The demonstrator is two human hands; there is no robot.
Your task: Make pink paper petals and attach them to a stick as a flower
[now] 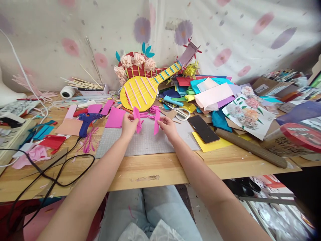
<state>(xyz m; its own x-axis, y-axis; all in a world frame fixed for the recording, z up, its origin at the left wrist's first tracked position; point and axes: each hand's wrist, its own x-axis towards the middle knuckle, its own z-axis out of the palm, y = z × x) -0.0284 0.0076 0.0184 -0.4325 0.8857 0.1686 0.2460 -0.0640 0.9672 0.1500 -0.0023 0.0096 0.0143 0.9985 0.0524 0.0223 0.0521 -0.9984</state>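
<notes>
One wooden worktop (155, 168) carries it all, w/ a grey gridded mat (150, 147) at ctr, toward the near edge. Yellow lute-shaped craft (139, 93) is farther back, near the worktop's far edge, neck angled up to the R. L hand (129, 126) & R hand (168, 127) are above the mat's far half. Pink square (114, 117) lies at mat's far L corner, its near R corner behind the L hand.

L pink pc (136, 117) sits just R of the L fingers, pinched btwn thumb & fingers; R pink pc (156, 123) sits just L of the R fingers, pinched likewise. Gap btwn the two. Gripped edges hidden under fingers, & some L fingertips are behind the L pc. Can't make out if it's paper or foam. Both bright pink, narrow, roughly upright; L one looks folded, lower corner flaring; R one flatter, top tipped slightly R.
</notes>
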